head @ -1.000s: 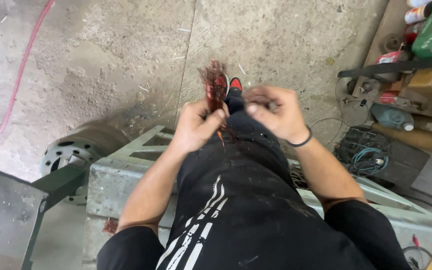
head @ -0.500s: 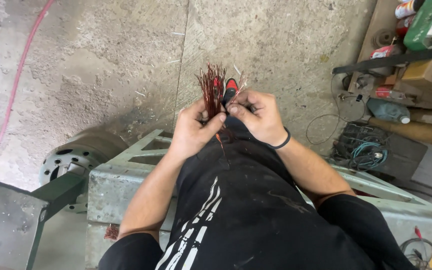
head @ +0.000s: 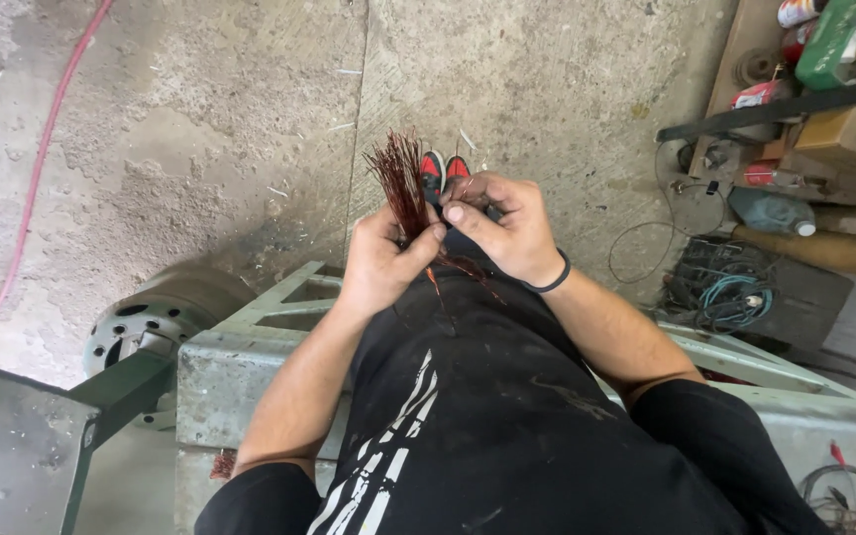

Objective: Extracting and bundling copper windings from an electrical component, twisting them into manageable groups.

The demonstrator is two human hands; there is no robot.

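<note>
My left hand (head: 385, 260) grips a bundle of thin reddish-brown copper wires (head: 397, 178) that fans out upward above my fist. A few strands trail down below the hands over my black trousers. My right hand (head: 503, 226), with a black band on its wrist, pinches the same bundle from the right, its fingertips against my left thumb. Both hands are held over my knees, above the toes of my red and black shoes (head: 444, 169). I sit on a grey metal frame (head: 250, 347).
Rough concrete floor lies ahead, with a pink hose (head: 37, 178) along the left. A round metal motor housing (head: 156, 322) lies at lower left. At the right are a cluttered wooden shelf with cans and tools (head: 795, 89), a crate of coiled cables (head: 735, 292) and a loose wire loop.
My right hand has come in from the right and closed on the wire bundle beside my left hand. The bundle now stands more upright and fanned.
</note>
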